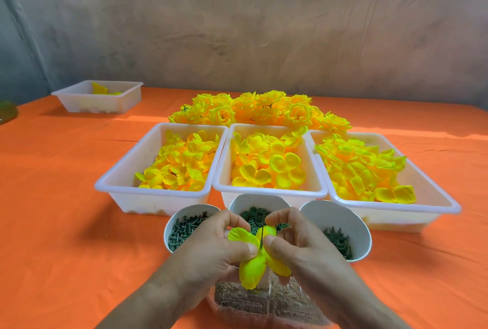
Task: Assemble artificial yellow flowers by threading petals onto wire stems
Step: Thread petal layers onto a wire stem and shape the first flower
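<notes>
My left hand [211, 246] and my right hand [298, 244] meet in front of the paper cups and together pinch a yellow petal piece [253, 268]. A thin dark wire stem [261, 239] pokes up through its centre between my thumbs. Three white trays hold loose yellow petals: left tray [116, 183], middle tray [269, 191], right tray [433, 202]. A pile of finished yellow flowers [261, 110] lies behind the trays.
Three white paper cups hold dark green plastic parts: left cup [171, 223], middle cup [245, 200], right cup [361, 231]. A clear plastic box [253, 305] with dark pieces sits under my hands. Another white tray [79, 102] stands far left on the orange tablecloth [66, 223].
</notes>
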`<action>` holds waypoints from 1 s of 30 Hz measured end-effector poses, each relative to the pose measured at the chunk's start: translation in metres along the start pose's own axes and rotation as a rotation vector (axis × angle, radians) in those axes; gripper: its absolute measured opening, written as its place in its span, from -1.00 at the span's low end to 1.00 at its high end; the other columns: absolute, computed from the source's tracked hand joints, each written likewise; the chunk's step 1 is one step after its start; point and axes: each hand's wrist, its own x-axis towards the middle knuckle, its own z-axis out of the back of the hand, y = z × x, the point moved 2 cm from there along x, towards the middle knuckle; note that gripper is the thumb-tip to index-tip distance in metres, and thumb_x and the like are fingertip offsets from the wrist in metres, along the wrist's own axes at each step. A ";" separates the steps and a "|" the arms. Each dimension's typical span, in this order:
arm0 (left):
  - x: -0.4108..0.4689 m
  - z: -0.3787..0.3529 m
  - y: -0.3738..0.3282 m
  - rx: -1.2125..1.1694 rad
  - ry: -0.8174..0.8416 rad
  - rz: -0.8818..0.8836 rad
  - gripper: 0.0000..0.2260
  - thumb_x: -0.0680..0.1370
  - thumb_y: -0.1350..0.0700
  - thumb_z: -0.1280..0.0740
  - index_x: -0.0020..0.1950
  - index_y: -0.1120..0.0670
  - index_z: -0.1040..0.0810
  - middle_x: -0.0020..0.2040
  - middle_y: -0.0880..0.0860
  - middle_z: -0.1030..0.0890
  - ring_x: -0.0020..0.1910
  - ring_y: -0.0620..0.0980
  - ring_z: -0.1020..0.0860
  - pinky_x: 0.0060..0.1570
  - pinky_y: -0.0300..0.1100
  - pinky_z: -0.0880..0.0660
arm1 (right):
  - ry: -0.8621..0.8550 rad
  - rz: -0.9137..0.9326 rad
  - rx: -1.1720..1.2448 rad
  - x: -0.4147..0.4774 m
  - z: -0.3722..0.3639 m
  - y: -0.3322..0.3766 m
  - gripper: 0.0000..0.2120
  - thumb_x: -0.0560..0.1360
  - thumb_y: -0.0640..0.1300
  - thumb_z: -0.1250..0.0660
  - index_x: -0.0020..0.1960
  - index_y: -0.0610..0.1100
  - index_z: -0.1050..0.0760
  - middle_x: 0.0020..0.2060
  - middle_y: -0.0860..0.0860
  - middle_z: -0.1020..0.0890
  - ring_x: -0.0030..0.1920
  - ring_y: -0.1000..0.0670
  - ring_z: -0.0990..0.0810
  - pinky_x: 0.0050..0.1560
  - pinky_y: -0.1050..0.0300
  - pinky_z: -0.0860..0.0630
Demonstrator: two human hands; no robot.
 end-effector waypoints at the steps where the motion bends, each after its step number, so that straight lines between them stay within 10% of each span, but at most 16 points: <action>1: -0.001 -0.001 0.001 -0.005 0.012 0.013 -0.75 0.48 0.38 -0.40 0.11 0.22 -0.49 -0.06 0.21 -0.60 -0.27 0.07 -0.61 -0.26 -0.03 -0.63 | -0.013 0.008 -0.009 -0.001 -0.001 -0.003 -0.83 0.53 -0.26 -0.33 0.08 -0.08 -0.46 -0.43 0.01 -0.45 -0.43 0.00 -0.45 -0.44 0.10 -0.40; 14: -0.001 0.009 -0.003 0.154 -0.033 -0.012 -0.58 0.24 0.11 -0.47 0.08 0.08 -0.55 -0.16 0.05 -0.56 -0.24 -0.06 -0.61 -0.11 -0.04 -0.64 | -0.077 -0.023 -0.209 -0.003 0.011 -0.001 -0.85 0.45 0.03 -0.39 -0.02 0.09 -0.47 -0.38 0.01 -0.55 -0.48 0.09 -0.53 -0.48 0.20 -0.47; 18: -0.003 0.022 -0.017 0.357 -0.123 -0.286 -0.46 0.09 -0.09 -0.46 0.08 -0.26 -0.58 0.08 -0.03 -0.55 0.04 -0.18 -0.58 0.12 -0.17 -0.54 | -0.159 0.036 -0.376 0.003 0.030 0.001 -0.93 0.50 0.07 -0.30 -0.12 0.09 -0.51 -0.32 0.07 -0.65 -0.32 -0.02 -0.62 -0.15 -0.14 -0.60; 30: 0.009 -0.023 0.018 0.443 -0.171 -0.514 -0.71 0.24 -0.39 -0.39 -0.20 -0.26 -0.69 0.06 -0.32 -0.53 0.12 -0.31 -0.53 0.09 -0.24 -0.43 | -0.178 0.260 -0.902 0.047 0.039 0.021 -0.87 0.52 -0.05 -0.29 -0.04 0.04 -0.62 -0.15 0.07 -0.68 -0.09 0.03 -0.60 -0.06 0.08 -0.52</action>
